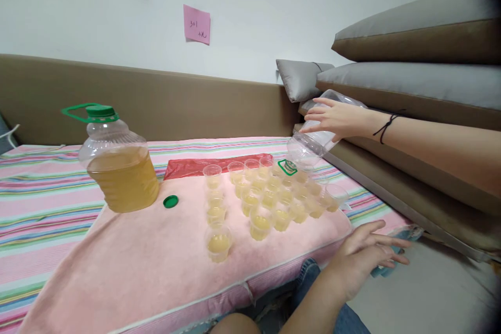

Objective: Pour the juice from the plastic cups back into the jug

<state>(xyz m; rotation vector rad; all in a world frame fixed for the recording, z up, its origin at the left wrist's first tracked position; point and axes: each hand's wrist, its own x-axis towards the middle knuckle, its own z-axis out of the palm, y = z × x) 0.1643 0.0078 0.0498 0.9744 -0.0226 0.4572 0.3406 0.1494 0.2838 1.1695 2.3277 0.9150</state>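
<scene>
My right hand [331,117], with a dark cord at the wrist, is wrapped over a large clear plastic bottle [305,148]. That bottle is tilted, its green-ringed mouth low over the far cups; no yellow liquid shows inside it. My left hand [362,258] is near the front right edge of the bed, fingers stretched apart and holding nothing. Between the two hands stand rows of clear plastic cups [260,224] with pale yellow liquid in them. A separate column of cups [218,242] is to their left. Near it lies a green bottle cap [170,201].
A big jug [125,177] of yellow liquid, with green cap and handle, stands at left. Pink blanket [148,266] and striped sheet [23,240] cover the bed. Red plastic [188,167] lies behind the cups. Stacked grey-brown cushions [410,83] rise at right.
</scene>
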